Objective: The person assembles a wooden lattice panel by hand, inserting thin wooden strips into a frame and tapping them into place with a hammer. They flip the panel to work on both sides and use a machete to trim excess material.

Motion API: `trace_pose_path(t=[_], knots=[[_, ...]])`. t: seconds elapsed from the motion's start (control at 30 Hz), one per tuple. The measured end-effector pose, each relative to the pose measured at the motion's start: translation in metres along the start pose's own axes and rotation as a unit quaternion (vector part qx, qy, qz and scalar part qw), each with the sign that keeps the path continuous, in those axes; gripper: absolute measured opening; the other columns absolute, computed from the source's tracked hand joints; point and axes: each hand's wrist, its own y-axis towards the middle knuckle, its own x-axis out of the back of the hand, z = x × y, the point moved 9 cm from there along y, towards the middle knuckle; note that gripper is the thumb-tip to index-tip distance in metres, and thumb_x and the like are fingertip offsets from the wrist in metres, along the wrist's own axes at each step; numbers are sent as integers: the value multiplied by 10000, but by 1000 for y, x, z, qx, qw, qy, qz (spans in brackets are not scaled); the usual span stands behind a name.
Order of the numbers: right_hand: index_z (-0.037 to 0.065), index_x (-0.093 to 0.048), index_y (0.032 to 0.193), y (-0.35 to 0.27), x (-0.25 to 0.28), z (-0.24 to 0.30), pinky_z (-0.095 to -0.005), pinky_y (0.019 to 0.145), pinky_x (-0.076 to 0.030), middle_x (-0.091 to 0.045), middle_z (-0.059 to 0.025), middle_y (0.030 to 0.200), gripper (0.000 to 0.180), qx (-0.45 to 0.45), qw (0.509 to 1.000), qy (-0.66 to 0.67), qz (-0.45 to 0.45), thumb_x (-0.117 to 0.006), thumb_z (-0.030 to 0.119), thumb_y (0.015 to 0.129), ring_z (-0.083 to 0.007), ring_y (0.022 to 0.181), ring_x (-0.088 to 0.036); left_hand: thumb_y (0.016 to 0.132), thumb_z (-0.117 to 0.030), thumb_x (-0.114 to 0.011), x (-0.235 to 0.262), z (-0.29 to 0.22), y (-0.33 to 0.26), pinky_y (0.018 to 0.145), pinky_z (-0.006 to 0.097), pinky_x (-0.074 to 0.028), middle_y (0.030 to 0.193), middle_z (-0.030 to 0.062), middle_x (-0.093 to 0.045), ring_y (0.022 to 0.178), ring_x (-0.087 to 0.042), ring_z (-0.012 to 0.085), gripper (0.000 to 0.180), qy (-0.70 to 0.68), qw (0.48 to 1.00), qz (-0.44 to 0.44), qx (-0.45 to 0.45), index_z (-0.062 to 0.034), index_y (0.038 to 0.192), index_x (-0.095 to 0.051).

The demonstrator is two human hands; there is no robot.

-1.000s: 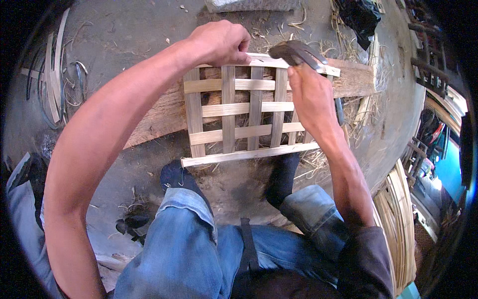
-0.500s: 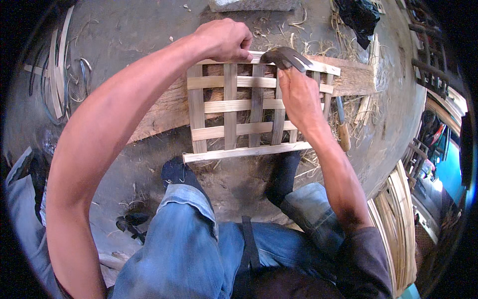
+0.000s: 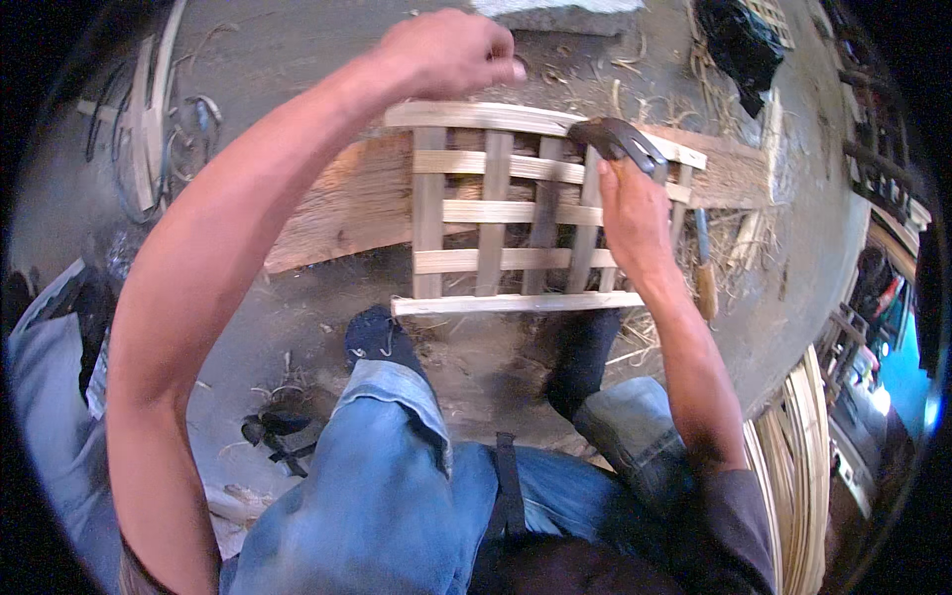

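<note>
The wooden board (image 3: 347, 208) stretches behind the woven lattice (image 3: 540, 210), in front of my feet (image 3: 373, 335). The fingers of my left hand (image 3: 446, 55) curl clear of the lattice's far edge; whether they pinch anything, I can't tell. Those of my right hand (image 3: 637, 213) wrap the hammer (image 3: 617, 140) over that edge, hiding most of its handle.

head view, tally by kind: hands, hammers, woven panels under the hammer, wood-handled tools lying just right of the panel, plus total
Hands (left hand, right hand): 2
Hammer: 1
Woven panel: 1
Wood-handled tool: 1
Total: 5
</note>
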Motion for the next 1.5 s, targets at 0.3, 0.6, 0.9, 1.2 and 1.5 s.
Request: trace_pose_path(t=[0.3, 0.6, 0.9, 1.2, 1.5], knots=[[-4, -604, 1007, 7, 7, 16, -533, 662, -449, -616, -264, 804, 243, -6, 999, 35, 22, -495, 213, 1003, -456, 759, -610, 921, -347, -630, -11, 81, -89, 789, 330, -477, 892, 49, -654, 847, -572, 141, 332, -202, 977, 43, 47, -28, 1012, -648], [-26, -554, 1099, 12, -32, 89, -554, 690, -467, -624, -264, 756, 291, 114, 987, 78, 76, -485, 240, 1001, -477, 779, -611, 858, -360, -672, -12, 79, -100, 693, 331, -464, 805, 46, -637, 754, -559, 142, 326, -212, 972, -14, 105, -41, 925, -662], [-16, -522, 1070, 19, -33, 88, -557, 652, -445, -608, -274, 763, 245, 118, 985, 82, 90, -491, 216, 999, -480, 760, -600, 782, -341, -694, -9, 83, -102, 705, 348, -496, 802, 79, -697, 753, -646, 212, 303, -183, 972, -12, 150, -54, 879, -692], [-15, -498, 1127, 17, -37, 94, -556, 632, -466, -623, -267, 756, 269, 143, 980, 66, 121, -506, 214, 985, -472, 728, -611, 855, -331, -688, -6, 77, -121, 781, 341, -494, 843, 82, -641, 795, -598, 193, 296, -154, 975, -72, 140, -46, 920, -649], [-33, -567, 1106, 10, -35, 113, -483, 645, -472, -613, -252, 782, 272, 141, 981, 54, 125, -507, 210, 999, -453, 725, -600, 854, -290, -699, -21, 93, -124, 694, 295, -456, 788, 9, -611, 769, -548, 107, 256, -272, 951, -22, 145, -43, 879, -634]])
